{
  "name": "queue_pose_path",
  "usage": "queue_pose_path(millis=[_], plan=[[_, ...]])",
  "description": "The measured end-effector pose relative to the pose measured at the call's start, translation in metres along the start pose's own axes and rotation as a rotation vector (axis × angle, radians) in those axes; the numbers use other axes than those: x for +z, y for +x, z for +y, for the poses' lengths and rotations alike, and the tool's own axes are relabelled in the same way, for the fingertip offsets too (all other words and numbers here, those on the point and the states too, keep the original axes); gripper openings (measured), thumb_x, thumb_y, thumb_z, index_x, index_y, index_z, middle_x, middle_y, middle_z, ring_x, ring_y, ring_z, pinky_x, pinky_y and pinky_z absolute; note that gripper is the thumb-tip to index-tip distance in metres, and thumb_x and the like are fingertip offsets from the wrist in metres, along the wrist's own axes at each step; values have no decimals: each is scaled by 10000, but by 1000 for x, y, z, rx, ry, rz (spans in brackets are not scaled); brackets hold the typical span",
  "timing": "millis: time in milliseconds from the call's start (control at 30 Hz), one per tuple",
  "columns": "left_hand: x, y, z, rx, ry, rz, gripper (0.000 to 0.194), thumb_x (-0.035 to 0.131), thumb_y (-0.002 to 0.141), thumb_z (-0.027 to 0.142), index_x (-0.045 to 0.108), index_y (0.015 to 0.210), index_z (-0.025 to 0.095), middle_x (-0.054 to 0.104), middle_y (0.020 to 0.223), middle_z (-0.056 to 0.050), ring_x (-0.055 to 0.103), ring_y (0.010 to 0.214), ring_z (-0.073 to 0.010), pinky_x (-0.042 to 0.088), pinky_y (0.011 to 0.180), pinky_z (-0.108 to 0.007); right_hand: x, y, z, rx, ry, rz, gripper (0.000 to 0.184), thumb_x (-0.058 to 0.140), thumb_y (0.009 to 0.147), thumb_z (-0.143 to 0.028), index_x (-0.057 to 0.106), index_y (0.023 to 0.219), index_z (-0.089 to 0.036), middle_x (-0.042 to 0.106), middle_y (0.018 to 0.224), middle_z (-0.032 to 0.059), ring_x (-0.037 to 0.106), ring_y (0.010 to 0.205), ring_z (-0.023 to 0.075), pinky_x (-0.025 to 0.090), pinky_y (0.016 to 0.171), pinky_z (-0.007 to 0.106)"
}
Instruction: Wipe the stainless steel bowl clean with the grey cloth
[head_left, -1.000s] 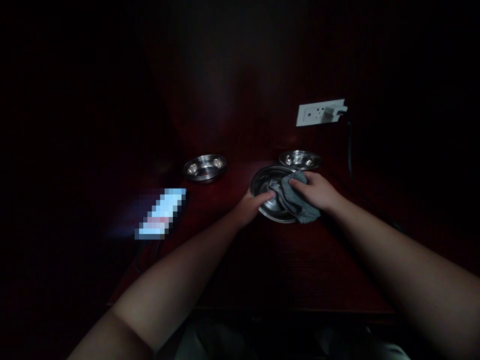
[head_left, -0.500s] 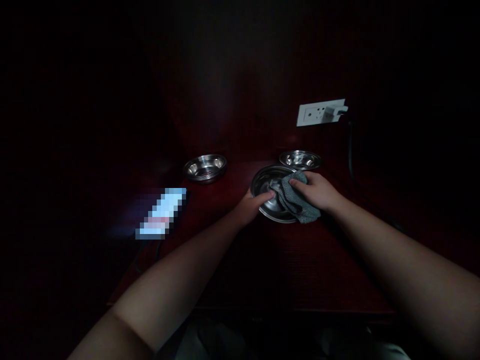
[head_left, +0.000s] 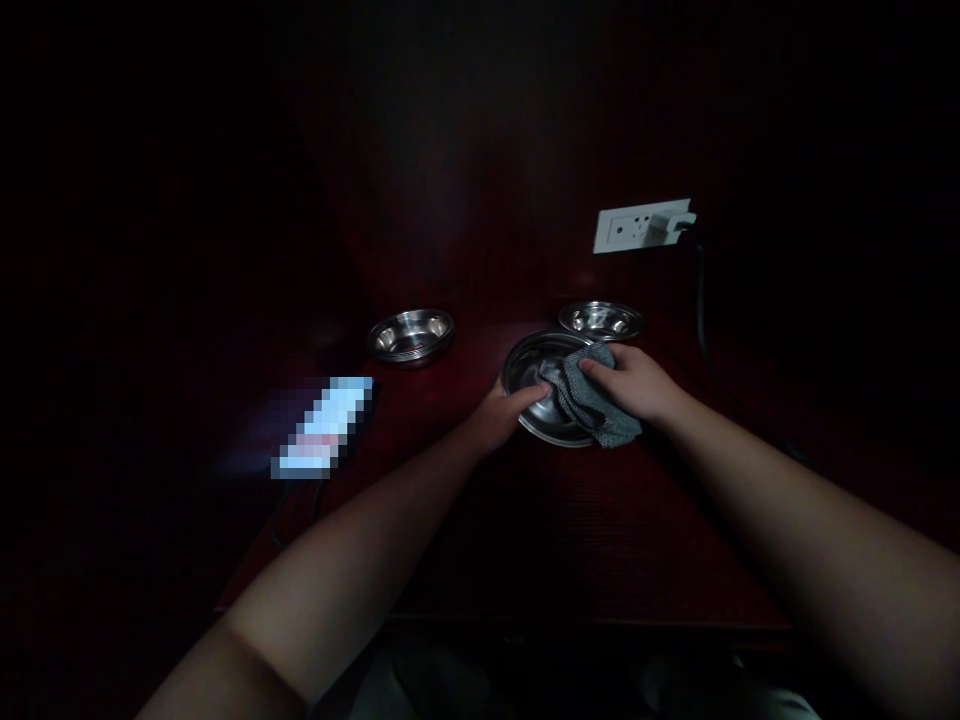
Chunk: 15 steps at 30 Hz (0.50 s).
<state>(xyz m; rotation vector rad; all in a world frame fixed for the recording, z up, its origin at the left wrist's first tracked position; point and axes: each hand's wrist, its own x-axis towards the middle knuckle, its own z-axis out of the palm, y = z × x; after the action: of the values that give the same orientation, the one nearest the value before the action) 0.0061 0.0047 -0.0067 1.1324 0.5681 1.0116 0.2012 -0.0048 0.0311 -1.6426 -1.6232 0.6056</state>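
Observation:
A shiny metal bowl (head_left: 541, 352) is tilted toward me above the dark red table. My left hand (head_left: 510, 412) grips its left rim, thumb inside and fingers hidden beneath. On the right side, my right hand (head_left: 630, 378) is closed on a grey-green cloth (head_left: 600, 395) with a woven texture. The cloth is folded over the bowl's right rim and reaches inside it. Whether the right fingers also grip the rim under the cloth cannot be seen.
A stack of metal bowls (head_left: 411, 337) stands at the back left. Another metal bowl (head_left: 600, 320) lies just behind my right hand. A lit, blurred-out screen (head_left: 324, 428) is at the left. The wall socket (head_left: 642, 226) has a plug, its cable (head_left: 700, 300) running down to the table.

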Motion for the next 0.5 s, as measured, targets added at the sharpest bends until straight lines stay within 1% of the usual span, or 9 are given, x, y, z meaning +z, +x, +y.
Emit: queue_pose_path(millis=[167, 367, 500], plan=[[1, -1, 1, -4, 7, 1, 438, 752, 700, 285, 642, 1094, 130, 661, 1174, -157, 578, 1161, -319, 404, 1026, -491, 1, 1, 2, -9, 15, 0, 252, 571, 858, -339, 675, 973, -141, 740, 925, 96, 689, 807, 218, 526, 764, 342], [-2, 1, -1, 7, 11, -10, 459, 756, 698, 285, 632, 1114, 135, 664, 1167, -155, 583, 1155, -318, 405, 1023, -496, 1, 1, 3, -19, 7, -4, 237, 563, 860, -340, 671, 943, -146, 738, 922, 103, 684, 809, 219, 520, 760, 337], [-3, 2, -2, -4, 13, -17, 476, 759, 699, 291, 632, 1127, 127, 663, 1176, -158, 588, 1153, -315, 411, 1023, -491, 0, 1, 3, -15, 1, -1, 244, 567, 857, -343, 673, 956, -148, 738, 928, 98, 683, 812, 215, 519, 773, 339]])
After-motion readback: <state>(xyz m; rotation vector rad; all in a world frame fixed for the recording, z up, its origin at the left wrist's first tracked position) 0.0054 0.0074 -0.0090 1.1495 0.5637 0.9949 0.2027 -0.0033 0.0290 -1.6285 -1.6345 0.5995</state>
